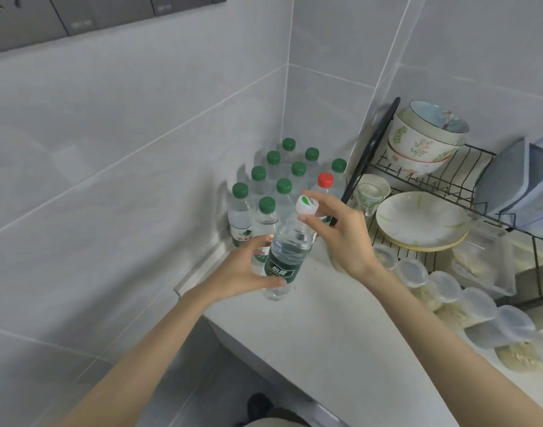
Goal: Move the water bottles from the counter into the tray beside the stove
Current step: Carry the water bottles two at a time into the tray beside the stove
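A clear water bottle with a dark green label (pixel 287 257) is held tilted above the white counter (pixel 341 334), base toward the viewer, cap toward the corner. The left hand (pixel 245 272) is wrapped around the lower body of the bottle, thumb across the label's lower edge. The right hand (pixel 341 235) is closed on the neck just under the white cap (pixel 307 205), which carries a green mark; thumb and forefinger are pinched there, other fingers curled behind.

A cluster of green-capped bottles (pixel 282 186) is stood upright in the tiled corner of the counter, packed close together. One red-capped bottle (pixel 325 180) is stood at the right edge of the cluster, just beside the dish rack. The two nearest bottles show white-and-red labels, partly hidden by the left hand.

A black wire dish rack (pixel 433 180) is seen to the right. Stacked patterned bowls (pixel 424 143) are set on its upper tier; pale plates (pixel 421 221) and an upturned glass (pixel 368 195) on the lower tier. A folded blue cloth or boards (pixel 510 183) are leaned at the far right; which cannot be told. A row of clear lidded plastic containers (pixel 449 291) with beige contents is laid along the counter in front of the rack.

The tray and the stove are not in view.
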The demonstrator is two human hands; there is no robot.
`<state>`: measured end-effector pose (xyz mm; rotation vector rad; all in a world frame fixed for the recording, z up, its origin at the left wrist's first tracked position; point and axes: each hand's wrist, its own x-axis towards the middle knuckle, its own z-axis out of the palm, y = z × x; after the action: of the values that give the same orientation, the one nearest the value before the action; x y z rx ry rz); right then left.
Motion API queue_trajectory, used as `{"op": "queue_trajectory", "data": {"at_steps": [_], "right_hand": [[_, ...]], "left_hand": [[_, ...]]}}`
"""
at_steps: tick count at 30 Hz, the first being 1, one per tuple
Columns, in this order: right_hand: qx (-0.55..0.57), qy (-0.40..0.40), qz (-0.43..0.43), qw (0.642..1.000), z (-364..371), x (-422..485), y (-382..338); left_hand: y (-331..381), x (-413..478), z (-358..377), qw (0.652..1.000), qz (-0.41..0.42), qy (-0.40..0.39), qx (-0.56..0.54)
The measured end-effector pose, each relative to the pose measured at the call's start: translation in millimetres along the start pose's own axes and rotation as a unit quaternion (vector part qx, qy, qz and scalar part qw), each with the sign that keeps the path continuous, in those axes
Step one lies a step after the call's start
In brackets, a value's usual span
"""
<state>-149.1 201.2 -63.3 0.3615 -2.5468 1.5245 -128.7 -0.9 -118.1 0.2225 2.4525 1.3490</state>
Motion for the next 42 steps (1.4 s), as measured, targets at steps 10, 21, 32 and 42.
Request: {"op": "queue_trajectory", "data": {"at_steps": [10,21,32,42], "right_hand": [[0.148,0.025,0.001,0.989,12.9,-1.7,-47.6],[0.023,0.032,0.099,0.994,63.5,2.8,19.6],[-0.085,0.004,0.151,0.985,126.9,31.5,56.0],[-0.051,-0.022,0.205,0.977,136.9,25.6,73.9]], "left_hand": [[5.9,-27.6,-21.3,0.992,0.034,0.112,-0.05],[-15.9,-63.0,-66.1,0.969,-0.03,0.215,-0.12],[-24.7,-69.4,-73.4,0.968,-0.059,0.21,-0.127],[-33.0,-62.0,-70.9,0.969,-0.07,0.196,-0.13]]}}
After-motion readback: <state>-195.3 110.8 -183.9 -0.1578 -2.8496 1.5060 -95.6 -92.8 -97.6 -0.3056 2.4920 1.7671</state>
